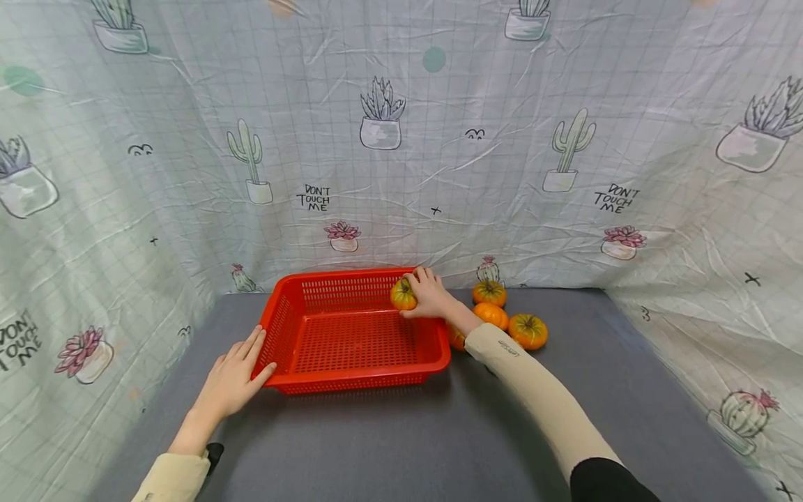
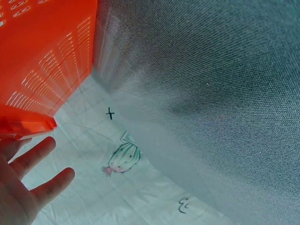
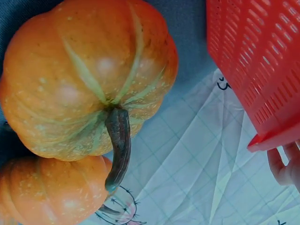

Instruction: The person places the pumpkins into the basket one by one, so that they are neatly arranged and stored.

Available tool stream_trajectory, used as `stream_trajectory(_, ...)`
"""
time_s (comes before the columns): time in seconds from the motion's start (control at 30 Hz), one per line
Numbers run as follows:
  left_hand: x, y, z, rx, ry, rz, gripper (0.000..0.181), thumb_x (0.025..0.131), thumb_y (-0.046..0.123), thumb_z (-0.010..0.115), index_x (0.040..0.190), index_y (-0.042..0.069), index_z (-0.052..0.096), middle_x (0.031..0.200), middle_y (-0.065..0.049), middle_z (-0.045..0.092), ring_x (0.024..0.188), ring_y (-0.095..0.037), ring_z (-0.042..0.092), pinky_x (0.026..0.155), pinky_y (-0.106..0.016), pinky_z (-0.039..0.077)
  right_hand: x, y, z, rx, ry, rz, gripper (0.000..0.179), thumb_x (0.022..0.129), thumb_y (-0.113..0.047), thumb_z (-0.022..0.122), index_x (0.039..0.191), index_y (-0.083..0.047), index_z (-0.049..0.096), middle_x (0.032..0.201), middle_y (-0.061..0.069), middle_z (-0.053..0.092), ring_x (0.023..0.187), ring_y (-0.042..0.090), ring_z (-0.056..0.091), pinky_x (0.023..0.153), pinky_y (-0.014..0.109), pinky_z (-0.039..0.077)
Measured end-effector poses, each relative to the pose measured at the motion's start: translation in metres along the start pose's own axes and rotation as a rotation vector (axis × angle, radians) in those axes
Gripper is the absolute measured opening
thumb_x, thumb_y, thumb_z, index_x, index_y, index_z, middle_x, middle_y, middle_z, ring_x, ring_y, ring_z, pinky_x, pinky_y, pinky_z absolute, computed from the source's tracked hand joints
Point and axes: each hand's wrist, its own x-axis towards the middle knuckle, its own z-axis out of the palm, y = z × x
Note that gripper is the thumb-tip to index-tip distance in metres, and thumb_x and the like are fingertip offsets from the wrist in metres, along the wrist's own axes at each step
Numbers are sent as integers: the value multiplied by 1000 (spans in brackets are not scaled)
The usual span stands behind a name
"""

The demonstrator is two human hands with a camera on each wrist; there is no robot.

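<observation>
A small orange pumpkin (image 1: 402,295) with green streaks is gripped in my right hand (image 1: 429,293), over the right end of a red plastic basket (image 1: 357,377). My left hand (image 1: 232,380) rests against the basket's left rim with straight, spread fingers. In the left wrist view those fingers (image 2: 52,183) show just by the rim. The right wrist view catches part of my right hand (image 3: 293,166) at the basket's edge; the held pumpkin is hidden there. Inside the basket only its slotted red floor shows.
Several more pumpkins sit right of the basket, among them one at the back (image 1: 489,293), one in the middle (image 1: 491,316) and one farther right (image 1: 528,331). My right forearm partly covers another. A grey cloth (image 1: 376,446) covers the table; a printed curtain (image 1: 433,167) hangs behind.
</observation>
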Motion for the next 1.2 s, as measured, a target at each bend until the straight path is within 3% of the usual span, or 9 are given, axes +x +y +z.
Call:
stream_trajectory(0.17, -1, 0, 1, -3, -5, 0, 67, 86, 37, 51, 138, 1, 29, 143, -17, 30, 118, -34, 38, 83, -56, 37, 5, 1, 7, -89, -21, 1, 80, 73, -56, 61, 134, -12, 35, 127, 9, 40, 112, 27, 35, 88, 48, 31)
stream_trajectory(0.4, -2, 0, 2, 0, -8, -2, 67, 86, 37, 50, 138, 1, 29, 144, -17, 30, 118, -34, 38, 83, -56, 37, 9, 1, 12, -85, -33, 25, 77, 73, -46, 65, 134, -10, 36, 131, 10, 42, 115, 28, 34, 91, 53, 29)
stream_trajectory(0.6, -3, 0, 1, -1, -9, -2, 66, 87, 37, 50, 138, 1, 29, 144, -17, 30, 118, -34, 37, 83, -56, 37, 12, 0, 13, -83, -54, 60, 74, 71, -46, 68, 132, -13, 39, 122, 14, 39, 114, 30, 32, 93, 53, 25)
stream_trajectory(0.87, -3, 0, 1, 5, -9, 0, 67, 86, 37, 51, 138, 0, 30, 143, -17, 30, 118, -34, 38, 83, -55, 38, 16, -3, 17, -189, -141, 87, 74, 71, -55, 65, 133, -21, 41, 130, 8, 43, 123, 30, 29, 101, 60, 15)
stream_trajectory(1.2, -1, 1, 0, 0, -4, 5, 66, 86, 36, 51, 138, 0, 30, 143, -18, 31, 118, -34, 38, 84, -55, 37, 20, -5, 18, -317, -216, 68, 78, 68, -61, 63, 134, -25, 41, 133, 5, 44, 124, 28, 30, 102, 58, 15)
